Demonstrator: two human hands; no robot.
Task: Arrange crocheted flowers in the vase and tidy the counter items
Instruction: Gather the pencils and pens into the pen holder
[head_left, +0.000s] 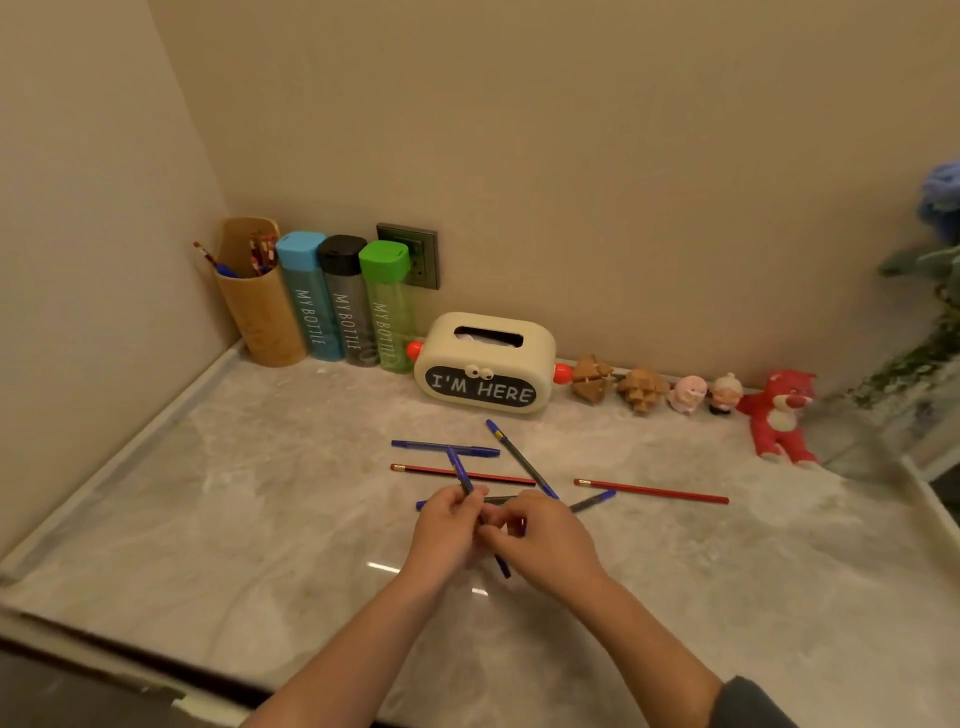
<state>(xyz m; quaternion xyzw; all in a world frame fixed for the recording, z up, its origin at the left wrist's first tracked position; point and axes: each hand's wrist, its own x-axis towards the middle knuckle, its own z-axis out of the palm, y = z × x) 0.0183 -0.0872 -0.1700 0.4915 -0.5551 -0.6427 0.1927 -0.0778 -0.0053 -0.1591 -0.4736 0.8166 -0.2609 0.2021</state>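
Wooden holder (260, 312), 10 o'clock: pencils (262, 252) inside. Tissue box (485, 364), 12 o'clock: tissue in slot. My left hand (449, 525) grips blue pen (460, 470); right hand (545, 540) curled alongside, hold hidden. Crocheted flower (943, 195), 3 o'clock: blurred, cropped.

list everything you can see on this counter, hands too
pen holder: one, tan, back left corner, holds pens
bottles: three, blue, black and green lids, beside holder
wall socket: one, dark, behind green bottle
tissue box: one, cream, back centre
wooden puzzles: two, tan, right of box
figurines: two, pinkish, beside puzzles
plush bear: one, red, right
blue pens: about five, mid-counter
red pencils: two, among pens
crocheted flower: one, blue, right edge
left hand: grips one pen
right hand: curled beside it, grip unclear
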